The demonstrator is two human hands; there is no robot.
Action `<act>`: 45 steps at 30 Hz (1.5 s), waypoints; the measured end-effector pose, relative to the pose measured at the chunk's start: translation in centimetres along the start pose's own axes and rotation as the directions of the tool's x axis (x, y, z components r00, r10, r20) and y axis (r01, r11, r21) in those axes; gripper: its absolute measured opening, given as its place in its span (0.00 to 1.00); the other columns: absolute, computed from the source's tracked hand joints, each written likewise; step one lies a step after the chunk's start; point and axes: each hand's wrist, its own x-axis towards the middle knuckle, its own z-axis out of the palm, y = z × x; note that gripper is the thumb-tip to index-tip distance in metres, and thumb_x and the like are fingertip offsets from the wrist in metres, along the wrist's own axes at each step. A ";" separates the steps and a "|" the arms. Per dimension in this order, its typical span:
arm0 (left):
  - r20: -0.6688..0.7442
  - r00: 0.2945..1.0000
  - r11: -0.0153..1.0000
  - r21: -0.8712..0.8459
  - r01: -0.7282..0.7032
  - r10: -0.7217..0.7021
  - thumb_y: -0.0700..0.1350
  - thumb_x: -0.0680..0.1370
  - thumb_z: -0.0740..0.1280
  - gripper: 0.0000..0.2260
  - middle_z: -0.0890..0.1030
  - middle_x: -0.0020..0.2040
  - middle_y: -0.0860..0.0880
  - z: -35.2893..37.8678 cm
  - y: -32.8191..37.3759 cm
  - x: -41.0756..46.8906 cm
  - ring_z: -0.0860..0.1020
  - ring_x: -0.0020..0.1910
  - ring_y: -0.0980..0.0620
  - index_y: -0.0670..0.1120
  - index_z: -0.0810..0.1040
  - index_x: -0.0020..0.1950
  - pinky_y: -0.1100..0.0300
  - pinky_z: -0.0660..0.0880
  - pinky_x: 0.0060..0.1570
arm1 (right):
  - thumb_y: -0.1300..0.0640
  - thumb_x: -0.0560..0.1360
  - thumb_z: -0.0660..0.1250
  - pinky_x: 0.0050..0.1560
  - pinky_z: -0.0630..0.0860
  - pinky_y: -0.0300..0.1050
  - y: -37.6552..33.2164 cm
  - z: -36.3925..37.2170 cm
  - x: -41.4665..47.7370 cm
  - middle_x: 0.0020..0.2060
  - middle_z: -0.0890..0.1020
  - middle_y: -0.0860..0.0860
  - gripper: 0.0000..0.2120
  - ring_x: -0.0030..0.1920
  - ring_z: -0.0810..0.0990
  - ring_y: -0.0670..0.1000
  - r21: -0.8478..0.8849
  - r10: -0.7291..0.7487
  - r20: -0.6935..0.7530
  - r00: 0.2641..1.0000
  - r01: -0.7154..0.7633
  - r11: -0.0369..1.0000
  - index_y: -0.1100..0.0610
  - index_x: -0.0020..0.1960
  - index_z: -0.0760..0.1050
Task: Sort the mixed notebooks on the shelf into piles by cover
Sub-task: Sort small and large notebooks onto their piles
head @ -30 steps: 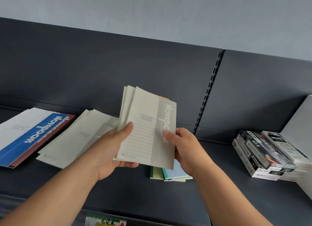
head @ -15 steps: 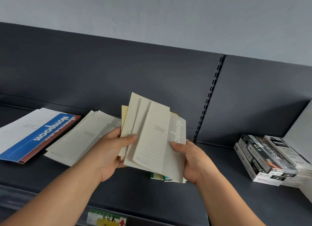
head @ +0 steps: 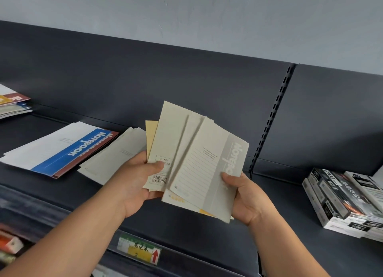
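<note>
Above the dark shelf (head: 186, 225) I hold a fanned handful of beige and grey notebooks (head: 199, 158). My left hand (head: 136, 183) grips the left ones, thumb on a back cover with a barcode. My right hand (head: 246, 196) pinches the front grey notebook with the word Notebook on its band. A yellow cover peeks out behind and below. On the shelf to the left lie a beige pile (head: 116, 154) and a pile topped by a white-and-blue notebook (head: 68, 146) over a dark red one.
Black-and-white boxes (head: 342, 202) are stacked at the right of the shelf. More notebooks (head: 14, 105) sit stacked at the far left. A slotted upright (head: 271, 119) splits the back panel. A price label (head: 138, 249) hangs on the shelf's front edge.
The notebooks in my hands have fanned wider, showing a back cover with a barcode on the left. The small pile below my hands is no longer in sight.
</note>
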 end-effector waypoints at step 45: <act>0.255 0.943 0.960 0.234 0.153 -0.213 0.40 0.81 0.63 0.06 0.86 0.44 0.41 -16.4 7.3 6.8 0.82 0.44 0.40 0.48 0.79 0.53 0.47 0.77 0.40 | 0.68 0.81 0.57 0.47 0.79 0.57 9.9 17.1 2.8 0.47 0.87 0.52 0.15 0.46 0.85 0.54 -0.194 -0.131 -0.201 0.971 0.091 0.977 0.54 0.57 0.77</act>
